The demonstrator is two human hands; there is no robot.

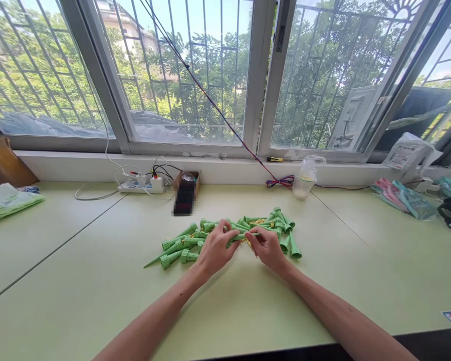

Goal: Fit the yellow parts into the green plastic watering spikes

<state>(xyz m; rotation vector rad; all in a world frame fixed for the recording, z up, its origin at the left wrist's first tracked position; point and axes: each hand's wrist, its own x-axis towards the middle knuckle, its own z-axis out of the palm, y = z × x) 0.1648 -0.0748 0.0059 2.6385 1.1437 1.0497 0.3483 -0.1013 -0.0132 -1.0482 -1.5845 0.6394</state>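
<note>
My left hand (pixel 218 244) is closed around the wider end of a green plastic watering spike (pixel 240 236). The thumb and fingers of my right hand (pixel 266 244) pinch the same spike farther right, so it lies roughly level between both hands. Around and behind the hands lies a loose pile of similar green spikes (pixel 190 241), with ribbed caps on several of them. Small yellow pieces (pixel 258 221) show among the spikes, partly covered by them and by my fingers. What exactly the right fingertips press on is partly hidden.
Along the window ledge sit a power strip (pixel 143 186) with cables, a small cardboard box (pixel 195 180), coiled red-blue wire (pixel 280 181) and a bagged plastic cup (pixel 304 183). Plastic packets (pixel 404 198) lie at the right, a green-white bag (pixel 11 200) at the left.
</note>
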